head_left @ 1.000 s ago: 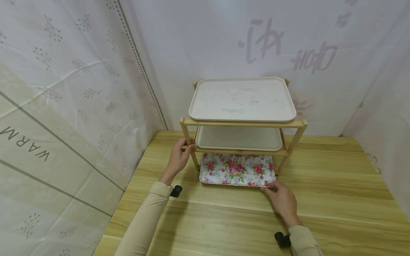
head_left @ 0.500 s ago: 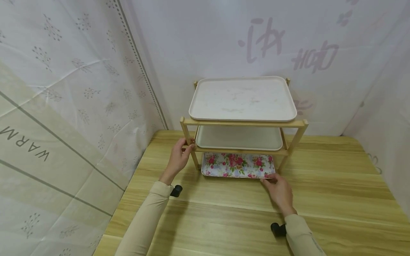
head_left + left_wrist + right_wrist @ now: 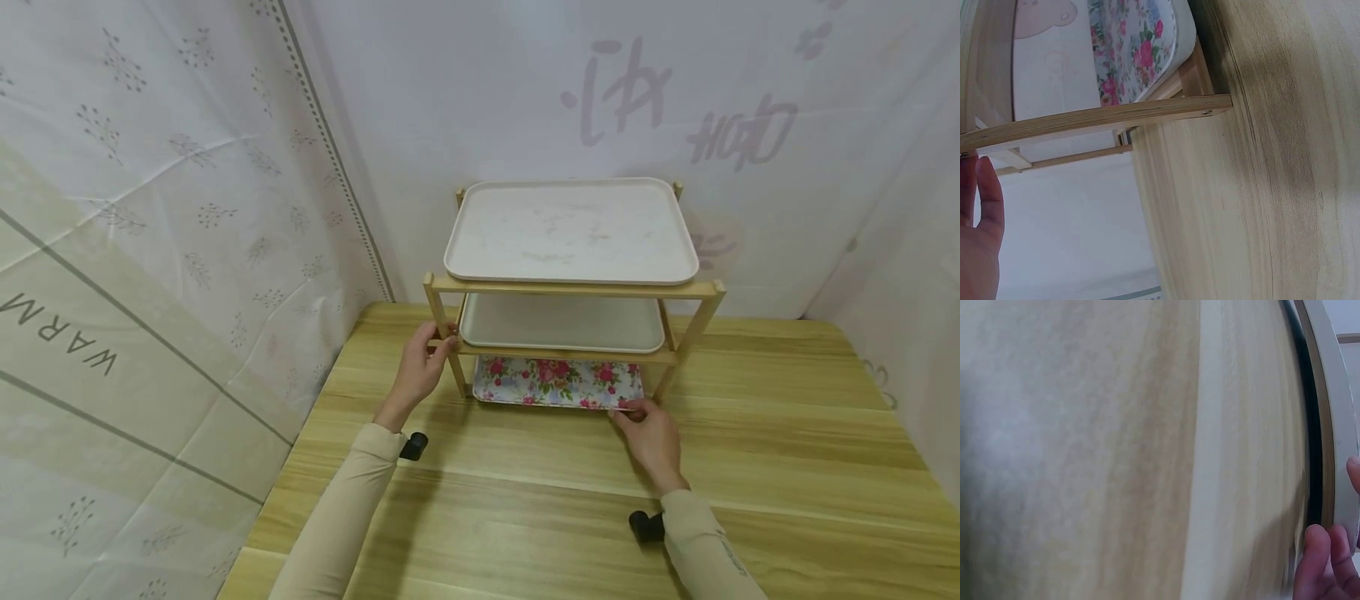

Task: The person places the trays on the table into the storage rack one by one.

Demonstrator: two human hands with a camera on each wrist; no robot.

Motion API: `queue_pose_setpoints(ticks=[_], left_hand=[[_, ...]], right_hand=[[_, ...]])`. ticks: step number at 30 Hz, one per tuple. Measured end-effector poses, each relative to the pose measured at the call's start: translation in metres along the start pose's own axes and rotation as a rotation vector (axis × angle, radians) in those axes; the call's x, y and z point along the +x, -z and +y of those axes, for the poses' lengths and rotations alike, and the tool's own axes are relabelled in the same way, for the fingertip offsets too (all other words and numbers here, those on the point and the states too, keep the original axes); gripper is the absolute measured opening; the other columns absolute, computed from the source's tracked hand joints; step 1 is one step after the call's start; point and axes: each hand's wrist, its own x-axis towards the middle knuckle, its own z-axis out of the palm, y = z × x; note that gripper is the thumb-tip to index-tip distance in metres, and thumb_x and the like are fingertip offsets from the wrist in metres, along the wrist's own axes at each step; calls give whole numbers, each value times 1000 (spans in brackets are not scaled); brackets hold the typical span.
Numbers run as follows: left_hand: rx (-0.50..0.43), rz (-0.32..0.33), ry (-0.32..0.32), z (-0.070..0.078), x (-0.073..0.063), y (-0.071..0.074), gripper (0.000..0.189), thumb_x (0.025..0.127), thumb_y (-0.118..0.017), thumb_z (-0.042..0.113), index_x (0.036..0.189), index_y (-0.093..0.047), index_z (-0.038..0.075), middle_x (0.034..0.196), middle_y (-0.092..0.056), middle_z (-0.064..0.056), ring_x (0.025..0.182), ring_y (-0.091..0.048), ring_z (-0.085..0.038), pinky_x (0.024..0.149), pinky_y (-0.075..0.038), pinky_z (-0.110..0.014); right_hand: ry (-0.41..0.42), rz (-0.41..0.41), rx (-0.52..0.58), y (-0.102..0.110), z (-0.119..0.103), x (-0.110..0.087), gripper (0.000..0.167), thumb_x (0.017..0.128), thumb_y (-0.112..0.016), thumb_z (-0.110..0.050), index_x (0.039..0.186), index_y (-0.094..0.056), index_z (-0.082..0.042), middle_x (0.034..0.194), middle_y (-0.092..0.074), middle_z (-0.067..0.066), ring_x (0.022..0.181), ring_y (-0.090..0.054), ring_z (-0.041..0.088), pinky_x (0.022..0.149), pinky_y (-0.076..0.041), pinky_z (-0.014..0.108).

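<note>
A three-tier wooden rack (image 3: pixel 577 289) stands near the back of the table. My left hand (image 3: pixel 417 371) grips its front left post at the middle tier; in the left wrist view, thumb and fingers meet at that wooden post (image 3: pixel 1104 115). On the bottom tier is a floral tray (image 3: pixel 555 383) with pink roses, mostly under the rack. My right hand (image 3: pixel 651 442) pinches this tray's front right corner. The right wrist view has fingertips (image 3: pixel 1317 537) at the tray's pale edge (image 3: pixel 1338 425), another finger higher on the rim.
A white rectangular tray (image 3: pixel 570 233) lies on the top tier and a second pale tray (image 3: pixel 562 321) on the middle one. The wood-grain table (image 3: pixel 525 517) spreads in front. Printed cloth (image 3: pixel 187 167) hangs at the left and back.
The right hand has moved away from me with the floral tray, which has slid farther back under the rack. My left hand stays on the post.
</note>
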Motion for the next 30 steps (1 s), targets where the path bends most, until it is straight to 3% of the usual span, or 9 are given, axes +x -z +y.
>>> queue_pose_setpoints(ticks=[6,14,22,30], left_hand=[[3,-1,-15,2,0,1,23,98,-56,12,116,-61,-1,110,-61,-17,97,-66,-31,77,-56,-41],[-1,-16,9,3,1,2,23,99,-54,13,117,-60,0,111,-60,-16,100,-65,-30,80,-55,-43],[-20,-7,-16,0,0,0,24,99,-54,12,117,-61,-1,113,-60,-19,98,-65,-34,78,-56,-47],[-6,-15,7,2,-1,2,24,99,-54,15,117,-60,0,113,-60,-16,99,-64,-30,79,-55,-38]], right_hand=[[8,15,5,0,-4,4,34,86,-73,-32,101,-69,-2,94,-69,16,86,-64,30,69,-46,36],[-5,40,1,-3,-7,7,33,85,-74,-32,100,-70,-3,89,-69,15,78,-63,27,63,-44,33],[-64,18,94,-5,-9,10,33,85,-74,-27,106,-67,-2,87,-70,14,45,-63,15,73,-45,33],[-99,-17,149,-6,-10,15,34,87,-72,-26,111,-66,-2,90,-71,16,50,-67,20,74,-45,30]])
